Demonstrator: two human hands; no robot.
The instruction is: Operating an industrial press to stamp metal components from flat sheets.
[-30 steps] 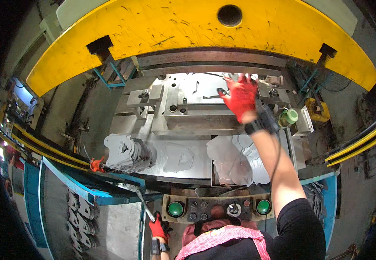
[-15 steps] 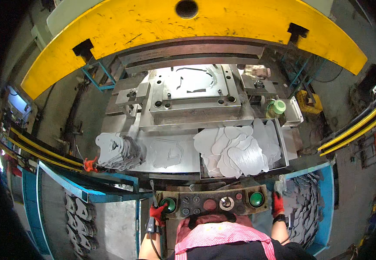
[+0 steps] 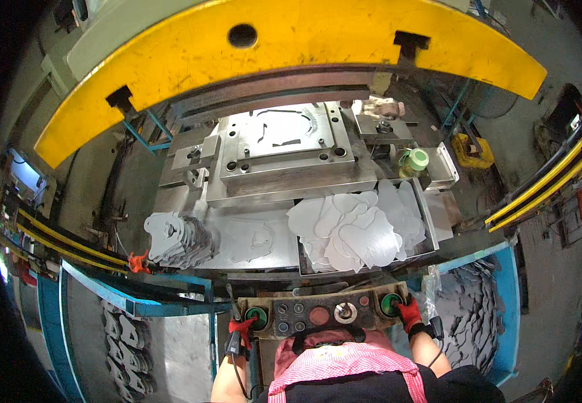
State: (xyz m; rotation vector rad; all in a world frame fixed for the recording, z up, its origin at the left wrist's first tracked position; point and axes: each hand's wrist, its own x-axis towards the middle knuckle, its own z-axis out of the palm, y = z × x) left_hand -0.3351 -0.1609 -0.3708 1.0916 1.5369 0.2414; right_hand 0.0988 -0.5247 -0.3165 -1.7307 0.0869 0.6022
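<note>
My left hand (image 3: 241,328), in a red glove, is at the left end of the control panel (image 3: 311,300), its fingers reaching onto the left green push button (image 3: 256,317). On the other side my right hand (image 3: 410,314), gloved in red too, has its fingers at the edge of the right green push button (image 3: 391,304). Both hands look open and hold nothing. Beyond the panel, a flat sheet-metal plate (image 3: 291,127) with dark cut-outs lies on the steel die (image 3: 284,169), under the yellow press ram (image 3: 318,37).
Stacked cut metal parts (image 3: 173,238) stand left of a tray of loose grey blanks (image 3: 365,232). A green-lidded bottle (image 3: 414,161) sits right of the die. Blue-framed bins with metal pieces flank me, left (image 3: 130,305) and right (image 3: 511,302). Yellow guard bars (image 3: 539,185) run along the right.
My right hand has moved left and inward from beside the panel onto the right green button. My left hand stays at its button. The whole view has shifted slightly.
</note>
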